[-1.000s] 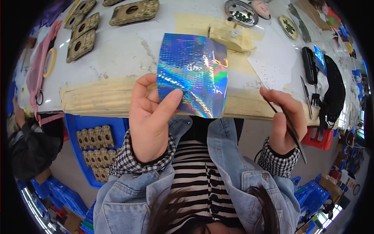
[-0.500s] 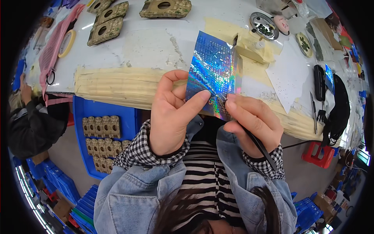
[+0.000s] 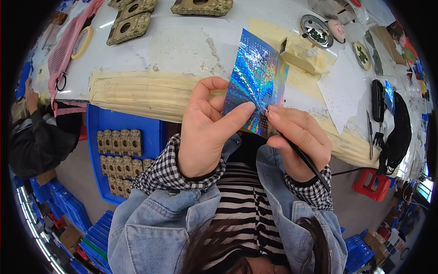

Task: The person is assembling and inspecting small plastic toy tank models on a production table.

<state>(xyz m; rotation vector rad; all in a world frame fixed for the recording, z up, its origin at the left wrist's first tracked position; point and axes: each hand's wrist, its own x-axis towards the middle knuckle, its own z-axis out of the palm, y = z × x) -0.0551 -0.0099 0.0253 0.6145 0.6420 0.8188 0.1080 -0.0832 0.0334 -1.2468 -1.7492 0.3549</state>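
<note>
My left hand (image 3: 200,130) pinches the lower left edge of a shiny blue holographic sticker sheet (image 3: 256,59), its thumb lying across the front. The sheet is held up at the table's near edge, slightly bent, with rows of tiny marks on it. In my right hand (image 3: 305,139) are slim black tweezers (image 3: 303,157), gripped between thumb and fingers. Their tip meets the sheet's lower part beside my left thumb. Whatever the tip may hold is too small to make out.
Camouflage-patterned cases (image 3: 130,28) lie at the far left of the table (image 3: 182,50); more fill a blue tray (image 3: 96,160) below. A round metal dish (image 3: 315,31) with small dark pieces, white paper (image 3: 342,91) and a black-handled tool (image 3: 378,102) are at right. A person (image 3: 41,141) sits at left.
The sheet has tilted and shifted slightly right, with its colours flashing differently. Both hands keep their hold, and the tweezers' tip stays at the sheet. The whole view has shifted a little.
</note>
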